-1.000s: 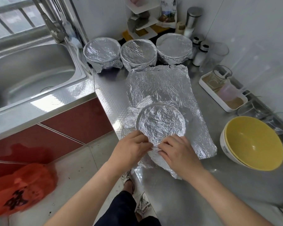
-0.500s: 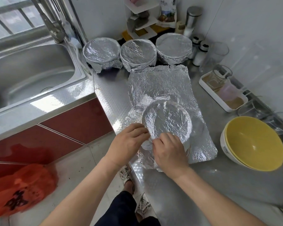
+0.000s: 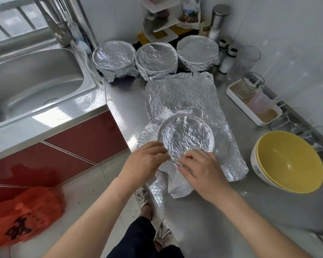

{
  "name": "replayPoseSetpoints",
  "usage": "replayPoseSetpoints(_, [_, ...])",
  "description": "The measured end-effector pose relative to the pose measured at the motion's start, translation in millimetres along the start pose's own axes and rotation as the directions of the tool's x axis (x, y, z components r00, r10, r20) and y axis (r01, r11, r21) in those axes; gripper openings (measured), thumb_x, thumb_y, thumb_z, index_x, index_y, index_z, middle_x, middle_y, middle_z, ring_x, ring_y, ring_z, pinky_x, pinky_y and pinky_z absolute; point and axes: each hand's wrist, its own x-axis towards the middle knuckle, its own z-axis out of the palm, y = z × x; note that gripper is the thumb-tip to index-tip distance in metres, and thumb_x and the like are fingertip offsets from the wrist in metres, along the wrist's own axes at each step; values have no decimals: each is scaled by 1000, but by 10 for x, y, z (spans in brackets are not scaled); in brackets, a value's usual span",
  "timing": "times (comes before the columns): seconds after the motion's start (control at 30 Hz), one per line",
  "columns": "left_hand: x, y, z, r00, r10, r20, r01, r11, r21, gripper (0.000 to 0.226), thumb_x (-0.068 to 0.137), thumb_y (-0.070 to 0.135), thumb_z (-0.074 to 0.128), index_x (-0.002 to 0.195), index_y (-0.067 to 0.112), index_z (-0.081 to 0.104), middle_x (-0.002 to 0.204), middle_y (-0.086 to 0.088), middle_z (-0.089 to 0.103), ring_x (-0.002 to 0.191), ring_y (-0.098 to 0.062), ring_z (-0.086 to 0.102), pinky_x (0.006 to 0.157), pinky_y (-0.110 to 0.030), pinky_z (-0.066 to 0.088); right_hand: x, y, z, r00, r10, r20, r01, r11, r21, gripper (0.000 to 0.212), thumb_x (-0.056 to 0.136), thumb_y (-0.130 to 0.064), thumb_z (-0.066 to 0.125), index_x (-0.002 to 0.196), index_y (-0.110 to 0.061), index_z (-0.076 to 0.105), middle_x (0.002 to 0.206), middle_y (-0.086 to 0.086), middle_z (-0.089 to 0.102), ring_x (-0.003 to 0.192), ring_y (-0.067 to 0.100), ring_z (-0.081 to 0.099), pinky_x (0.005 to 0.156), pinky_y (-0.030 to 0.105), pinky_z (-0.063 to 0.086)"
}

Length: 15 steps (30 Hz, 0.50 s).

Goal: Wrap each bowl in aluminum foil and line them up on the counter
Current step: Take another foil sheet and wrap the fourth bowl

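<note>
Both hands work the near rim of the foil-covered bowl (image 3: 186, 135) at the counter's (image 3: 203, 220) front edge: left hand (image 3: 145, 162) with fingers curled, pinching foil at the rim, right hand (image 3: 201, 172) pressing flat on the loose flap. Underneath lies a spare foil sheet (image 3: 183, 94). Behind it, three wrapped bowls (image 3: 155, 59) stand side by side; yellow bowls (image 3: 287, 161) sit unwrapped on the right.

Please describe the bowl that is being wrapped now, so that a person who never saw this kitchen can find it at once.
Start at the steel sink; on the counter to its right, three wrapped bowls stand in a row by the wall. Nearer the person lies a loose foil sheet, and the bowl being wrapped sits on it. Only this one has both hands, left hand and right hand, on its near rim.
</note>
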Motion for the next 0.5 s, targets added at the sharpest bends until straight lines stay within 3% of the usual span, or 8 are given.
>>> replayPoseSetpoints(0.1, [20,-8,-8,1000,-9,-8,9,1000,7,15,85,9,72,96,18,77,103,5,72,108,-18,61,86,-29,53,-35,146,-52,999,-39,21,39,999,-21,22,86,-39,51,89,-24,67,91,-9,59,86,14,56,74,30,30])
replayPoseSetpoints(0.3, [28,105,9,1000,-16,0,16,999,-33,19,84,11,71,101,17,75,105,3,70,111,-20,59,93,-31,50,-11,127,-5,998,-65,9,66,997,-50,24,84,-42,53,88,-23,67,89,-8,59,85,15,54,73,35,38])
replayPoseSetpoints(0.5, [49,173,102,999,27,-30,-27,1000,-3,19,90,30,61,96,20,76,91,3,66,91,-18,57,77,-26,47,-13,134,27,994,-102,47,105,993,-61,24,81,-39,62,96,-21,66,91,-6,58,85,16,54,75,33,39])
